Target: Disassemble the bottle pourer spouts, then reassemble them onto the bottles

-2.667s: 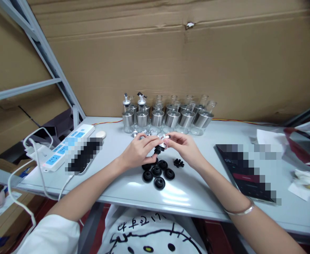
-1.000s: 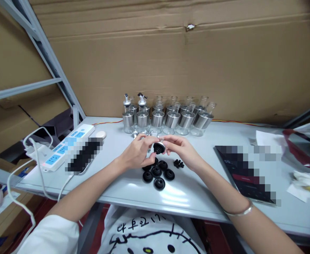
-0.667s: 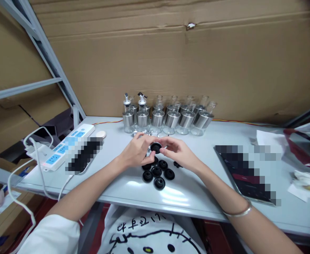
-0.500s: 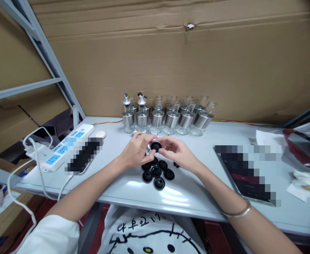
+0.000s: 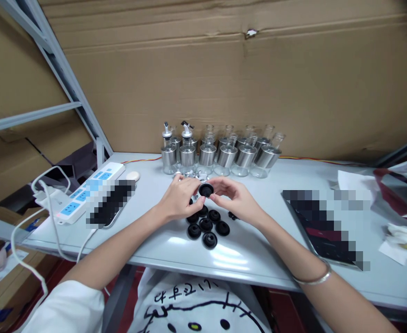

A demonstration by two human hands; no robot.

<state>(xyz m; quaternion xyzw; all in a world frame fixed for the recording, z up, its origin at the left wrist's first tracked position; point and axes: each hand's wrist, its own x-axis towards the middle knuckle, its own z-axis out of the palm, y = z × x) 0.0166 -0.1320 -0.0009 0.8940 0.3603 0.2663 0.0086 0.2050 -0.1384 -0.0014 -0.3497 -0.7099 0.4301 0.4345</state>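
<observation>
Between my hands is a round black stopper [image 5: 206, 189] with a silvery rim. My left hand [image 5: 183, 198] pinches it from the left side, and my right hand [image 5: 233, 200] grips its right edge with thumb and fingers. Just below, several black round stoppers [image 5: 209, 239] lie loosely grouped on the grey table [image 5: 259, 252]. Small silvery parts [image 5: 202, 175] sit behind my hands, partly hidden by them. Farther back stand several glass bottles [image 5: 227, 156] with metal bands in two rows; two at the left front carry pourer tops [image 5: 187, 131].
At the left are a white power strip [image 5: 90, 192] with cables, a phone [image 5: 111, 203] and a small white round object [image 5: 132, 176]. A dark tablet [image 5: 323, 229] lies at the right, near crumpled white tissue [image 5: 403, 235]. Cardboard [image 5: 203, 83] stands behind the bottles.
The black stopper between my hands has tilted slightly and shifted a little upward. Both hands keep nearly the same place; the view has moved very slightly.
</observation>
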